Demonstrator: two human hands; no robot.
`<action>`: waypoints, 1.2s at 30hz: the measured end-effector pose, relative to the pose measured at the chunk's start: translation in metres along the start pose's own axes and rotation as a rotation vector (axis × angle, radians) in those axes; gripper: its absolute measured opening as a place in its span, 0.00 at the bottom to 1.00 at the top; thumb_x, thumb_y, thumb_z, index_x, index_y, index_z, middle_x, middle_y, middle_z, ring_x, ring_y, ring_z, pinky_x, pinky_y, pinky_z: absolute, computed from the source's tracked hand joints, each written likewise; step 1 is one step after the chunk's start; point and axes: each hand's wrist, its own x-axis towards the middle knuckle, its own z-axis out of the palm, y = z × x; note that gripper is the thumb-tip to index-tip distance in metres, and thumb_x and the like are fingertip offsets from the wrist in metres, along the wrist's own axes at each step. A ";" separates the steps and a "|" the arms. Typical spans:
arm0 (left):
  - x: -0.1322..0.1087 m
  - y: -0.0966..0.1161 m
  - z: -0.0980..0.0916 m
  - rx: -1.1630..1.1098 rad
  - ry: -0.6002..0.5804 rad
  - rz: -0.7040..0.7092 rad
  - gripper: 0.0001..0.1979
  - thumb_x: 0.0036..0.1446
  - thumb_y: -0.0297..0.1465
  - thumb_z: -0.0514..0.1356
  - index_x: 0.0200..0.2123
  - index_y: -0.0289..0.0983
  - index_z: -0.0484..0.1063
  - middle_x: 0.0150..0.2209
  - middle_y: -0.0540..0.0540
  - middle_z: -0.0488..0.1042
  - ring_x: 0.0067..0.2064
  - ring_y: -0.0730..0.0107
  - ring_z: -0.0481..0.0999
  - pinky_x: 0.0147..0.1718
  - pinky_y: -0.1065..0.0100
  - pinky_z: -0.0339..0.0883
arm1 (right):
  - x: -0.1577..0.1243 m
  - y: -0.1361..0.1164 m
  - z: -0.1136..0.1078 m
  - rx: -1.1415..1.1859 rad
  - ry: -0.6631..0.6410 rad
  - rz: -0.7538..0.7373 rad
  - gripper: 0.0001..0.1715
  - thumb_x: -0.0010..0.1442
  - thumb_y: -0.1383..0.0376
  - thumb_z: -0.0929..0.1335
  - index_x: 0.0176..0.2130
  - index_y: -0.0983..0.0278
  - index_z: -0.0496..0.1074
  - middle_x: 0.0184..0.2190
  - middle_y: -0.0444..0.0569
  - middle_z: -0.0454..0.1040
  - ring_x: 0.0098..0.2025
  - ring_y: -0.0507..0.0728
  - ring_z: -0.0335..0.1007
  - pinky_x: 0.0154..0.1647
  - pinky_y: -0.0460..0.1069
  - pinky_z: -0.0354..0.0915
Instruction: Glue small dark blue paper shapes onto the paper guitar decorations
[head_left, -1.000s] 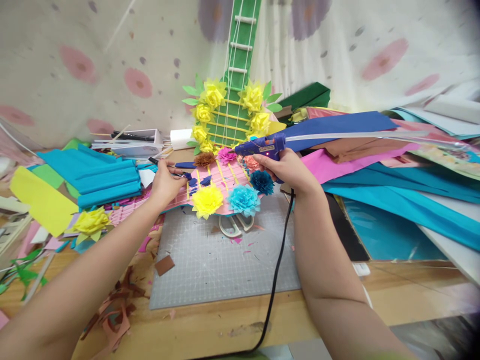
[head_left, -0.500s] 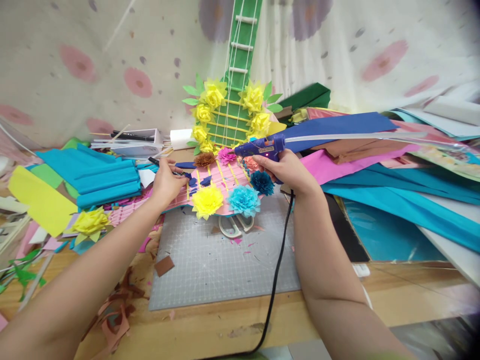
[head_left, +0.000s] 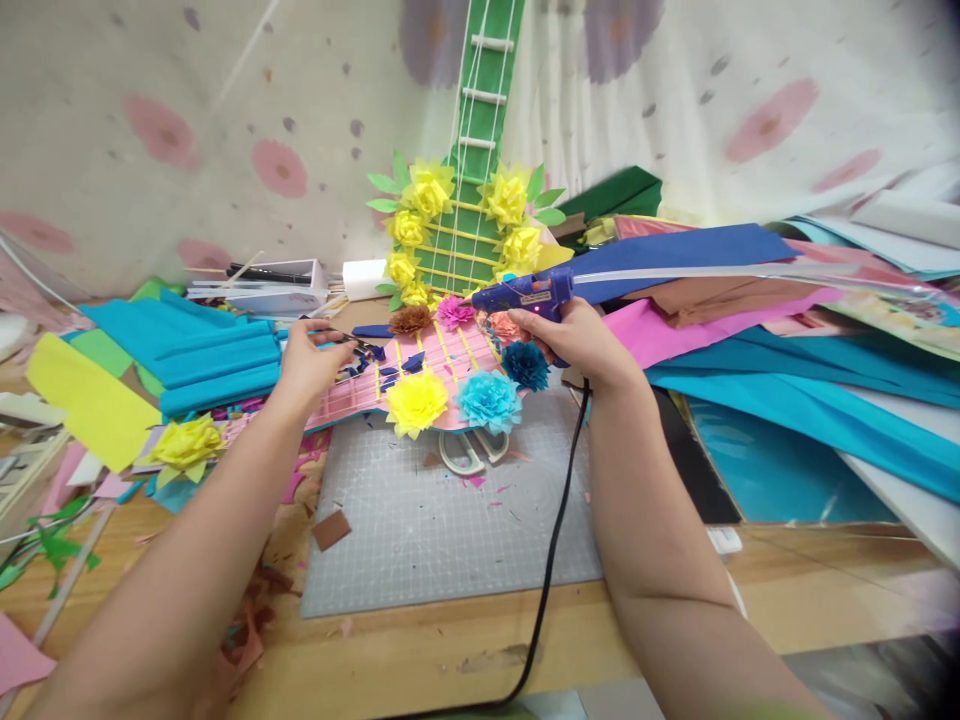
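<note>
My right hand [head_left: 581, 335] grips a blue hot glue gun [head_left: 521, 293], its nozzle pointing left over the paper flowers. A long translucent glue stick [head_left: 675, 271] extends from its back. My left hand [head_left: 309, 360] is at the left side of the pink paper guitar [head_left: 360, 393], thumb and fingers apart. Dark blue paper petals [head_left: 412, 362] lie on the guitar beside a yellow flower [head_left: 417, 402], a light blue flower [head_left: 489, 400] and a dark teal flower [head_left: 524, 366]. Brown [head_left: 410, 319] and magenta flowers [head_left: 454, 312] sit behind. A slim black object near my left fingertips is partly hidden.
A green paper guitar [head_left: 480, 160] with yellow flowers stands behind. Scissors handles [head_left: 461, 455] protrude onto a grey cutting mat [head_left: 450, 545]. The glue gun's black cord [head_left: 553, 530] crosses the mat. Blue paper [head_left: 217, 370] lies left; stacked coloured sheets [head_left: 750, 350] lie right.
My left hand has drawn back leftward and its fingers have parted from the slim black object. My right hand and the glue gun have hardly moved.
</note>
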 end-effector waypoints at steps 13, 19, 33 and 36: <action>-0.010 -0.014 -0.004 0.200 0.143 0.393 0.08 0.54 0.30 0.58 0.40 0.41 0.66 0.40 0.48 0.76 0.43 0.67 0.77 0.41 0.68 0.70 | 0.002 0.000 0.003 -0.021 -0.025 0.004 0.25 0.53 0.47 0.70 0.22 0.62 0.63 0.14 0.41 0.61 0.17 0.49 0.54 0.18 0.47 0.53; -0.001 -0.017 -0.011 0.418 -0.070 0.241 0.12 0.55 0.37 0.58 0.41 0.41 0.68 0.32 0.47 0.80 0.35 0.62 0.77 0.36 0.64 0.67 | 0.004 0.002 0.008 -0.037 -0.020 0.021 0.26 0.52 0.46 0.71 0.21 0.62 0.62 0.14 0.41 0.61 0.18 0.48 0.54 0.17 0.46 0.52; 0.000 -0.031 0.005 0.326 -0.137 0.119 0.21 0.59 0.52 0.46 0.38 0.40 0.62 0.33 0.40 0.81 0.44 0.53 0.78 0.46 0.56 0.65 | 0.006 0.005 0.012 -0.070 -0.047 0.029 0.25 0.53 0.45 0.69 0.22 0.63 0.65 0.14 0.43 0.62 0.18 0.49 0.56 0.20 0.47 0.55; 0.000 -0.032 0.007 0.297 -0.126 0.102 0.18 0.59 0.50 0.48 0.36 0.41 0.61 0.34 0.41 0.81 0.44 0.56 0.79 0.47 0.57 0.65 | 0.007 0.005 0.013 -0.086 -0.052 0.016 0.24 0.53 0.46 0.70 0.24 0.63 0.67 0.14 0.43 0.62 0.18 0.49 0.57 0.21 0.47 0.55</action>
